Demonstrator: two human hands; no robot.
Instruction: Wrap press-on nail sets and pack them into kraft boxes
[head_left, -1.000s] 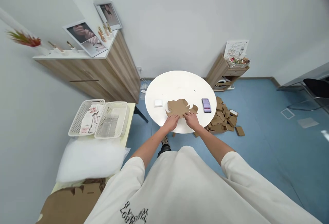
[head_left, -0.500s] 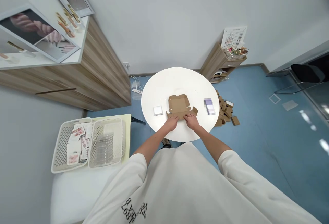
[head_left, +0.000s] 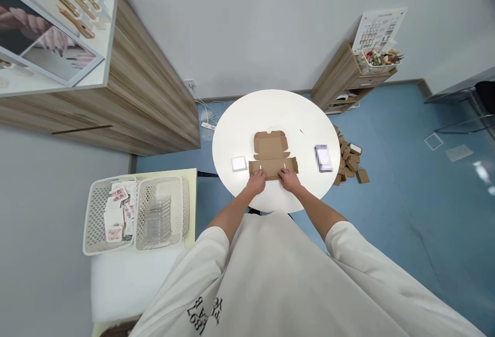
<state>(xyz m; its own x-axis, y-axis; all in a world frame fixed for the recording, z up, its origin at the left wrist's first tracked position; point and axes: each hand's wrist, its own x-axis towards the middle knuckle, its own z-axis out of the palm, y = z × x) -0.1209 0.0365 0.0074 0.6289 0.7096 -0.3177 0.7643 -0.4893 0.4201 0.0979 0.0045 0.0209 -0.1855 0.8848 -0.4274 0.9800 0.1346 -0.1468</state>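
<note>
A flattened cardboard box blank [head_left: 270,147] was spread on the round white table [head_left: 266,110], between a small white square item [head_left: 238,164] and a blurred pale-purple stack [head_left: 323,158]. Its near edge was touched by the left hand [head_left: 256,182] at one end and by the right hand [head_left: 289,180] nearer the other. The fingers of both were bent over the cardboard, but whether it was firmly pinched could not be told, since the thumbs were not clearly shown. It was judged that a crooked crease could be caused if one end were lifted or pressed harder than the other, and that the thin side flaps could be bent or torn if they were caught under the near panel. The blank could also be slid askew, as nothing was seen holding down its far panel. Compared with half a second earlier, the near panel was shown broader and flatter, with two pale slots exposed, and its right end flap, previously splayed upward, was brought more into line. The hands were kept at the same edge.
</note>
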